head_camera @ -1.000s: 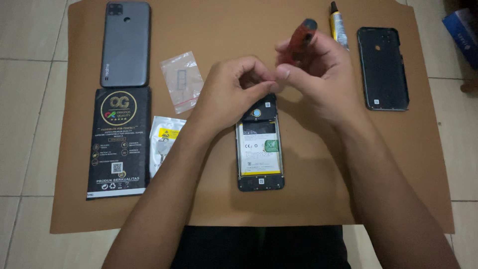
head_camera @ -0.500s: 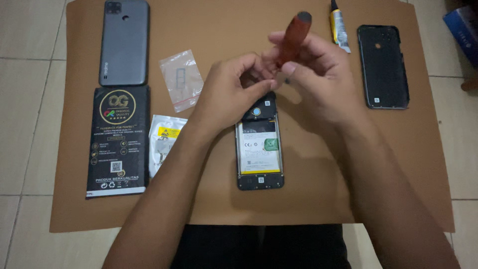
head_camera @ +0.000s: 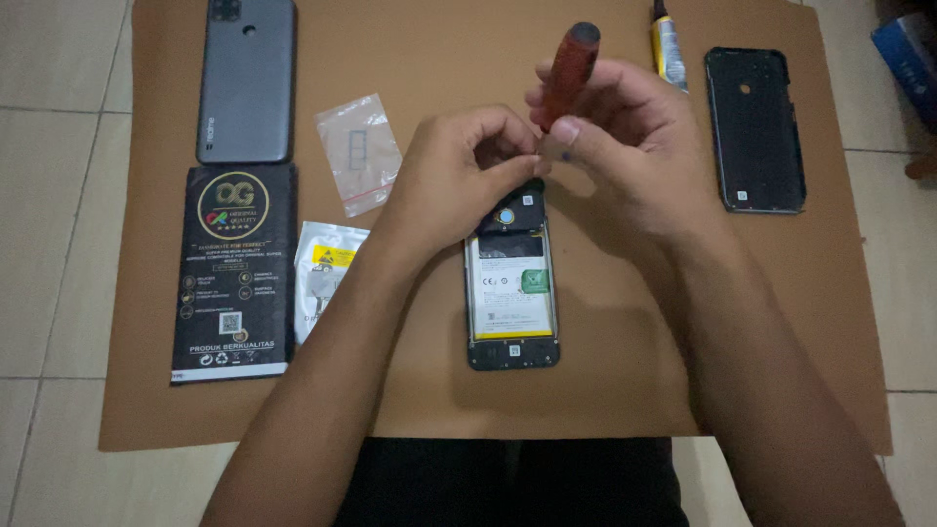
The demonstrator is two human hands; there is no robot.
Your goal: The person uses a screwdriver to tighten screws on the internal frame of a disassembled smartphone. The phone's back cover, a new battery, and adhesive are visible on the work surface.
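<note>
Floor: pale tiles [head_camera: 59,244], with a brown cardboard sheet [head_camera: 439,59] laid over them as the work surface.
Phone: opened phone [head_camera: 511,293] lies face down at the middle of the sheet, back off, battery showing.
Right hand: right hand [head_camera: 625,146] has its grip closed round a red screwdriver [head_camera: 571,73], handle up and tilted, above the phone's top end; the tip is hidden by fingers.
Left hand: left hand [head_camera: 459,181] is pinched, thumb to forefinger, just beside the screwdriver's lower end; whether it has hold of anything cannot be told.
Left side: grey back cover [head_camera: 246,83], black box [head_camera: 234,273], clear bag [head_camera: 359,151], white pouch [head_camera: 327,273].
Right side: black frame [head_camera: 753,129], glue tube [head_camera: 669,49].
</note>
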